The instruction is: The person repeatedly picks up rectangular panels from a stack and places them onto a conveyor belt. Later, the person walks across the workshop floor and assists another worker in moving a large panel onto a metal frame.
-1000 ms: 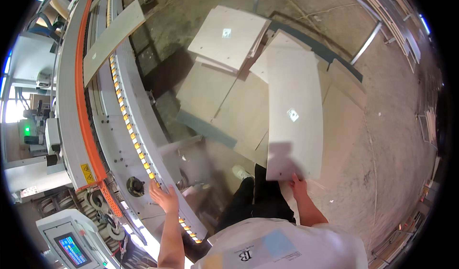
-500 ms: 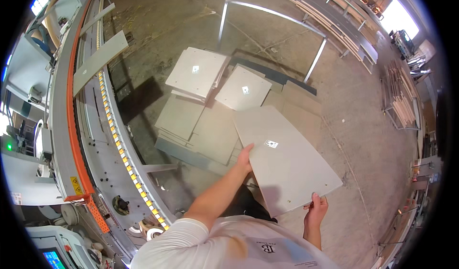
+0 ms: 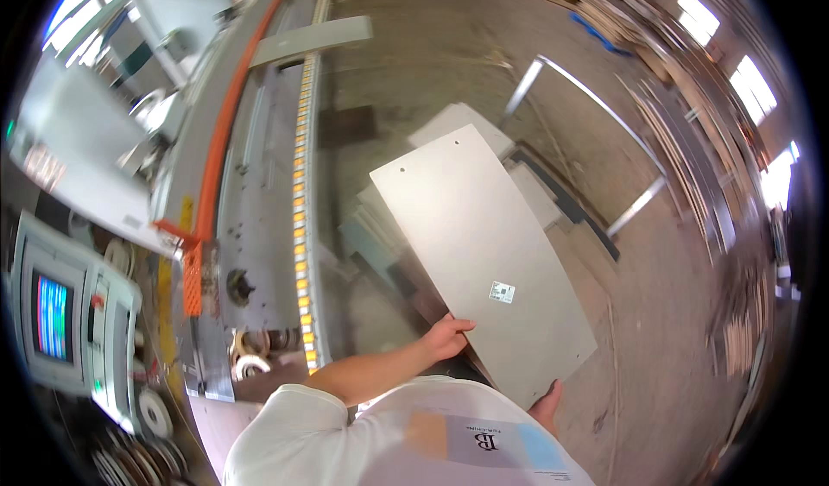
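A long, light grey board [image 3: 484,218] is in both my hands, tilted with its far end over the piled panels. A small white label is stuck on its face, and small holes show near its ends. My left hand [image 3: 450,337] grips the board's left long edge, thumb on top and fingers out of sight beneath. At the near end my right hand [image 3: 547,404] holds the edge with its thumb showing; the rest is hidden. Behind and below the board, stacked panels [image 3: 453,123] are partly covered by it.
Left of me runs a long machine with an orange rail [image 3: 226,132] and a roller track [image 3: 300,227]. Two boards [image 3: 315,39] lie across it. A control screen [image 3: 53,313] stands at lower left. Beyond the stack is a metal frame [image 3: 596,97]; long boards [image 3: 669,158] lie at right.
My view has swung left, so the machine and screen show more fully. The board has swung and come up in my hands, now covering most of the stack. Both hands keep their hold.
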Available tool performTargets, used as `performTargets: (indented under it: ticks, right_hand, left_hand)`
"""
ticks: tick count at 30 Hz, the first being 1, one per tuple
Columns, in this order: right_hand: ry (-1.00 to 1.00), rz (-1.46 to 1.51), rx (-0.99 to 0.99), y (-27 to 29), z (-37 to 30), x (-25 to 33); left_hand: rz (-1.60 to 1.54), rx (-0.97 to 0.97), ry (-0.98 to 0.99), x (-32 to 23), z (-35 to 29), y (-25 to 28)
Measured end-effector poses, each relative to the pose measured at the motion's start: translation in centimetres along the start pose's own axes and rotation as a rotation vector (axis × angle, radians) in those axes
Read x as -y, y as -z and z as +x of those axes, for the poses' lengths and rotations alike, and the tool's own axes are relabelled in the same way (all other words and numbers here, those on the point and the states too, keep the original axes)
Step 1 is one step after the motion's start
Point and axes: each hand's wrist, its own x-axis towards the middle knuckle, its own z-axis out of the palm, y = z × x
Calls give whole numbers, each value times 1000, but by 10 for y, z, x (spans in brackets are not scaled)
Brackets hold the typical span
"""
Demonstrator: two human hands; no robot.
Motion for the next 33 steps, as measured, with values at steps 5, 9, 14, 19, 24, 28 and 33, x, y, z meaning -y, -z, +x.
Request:
performTargets:
  ticks: [5,9,14,19,24,28,33]
  right_hand:
    - [-130,-299,-275,-58,68,-32]
    - [-107,-499,-88,-71,133,-73]
    - [-229,-673,122,-127,171,-134]
    - [-362,-842,331,-198,117,-159]
    - [-424,-976,474,-195,126,-193]
    - [-451,-1010,493,-206,107,-214]
    - [-427,-1043,407,-244,70,-213]
  left_hand:
    - [-52,-226,-216,-18,-66,48]
    - [-121,-364,-380,-14,-125,87]
    - [-111,-501,-411,-10,-205,111]
    - [937,-936,-174,-35,-310,101]
    - [737,-1825,-844,-44,-353,115]
    - [538,-1623,-1120,-47,-345,173]
    - [207,-1303,-1168,-69,-346,141]
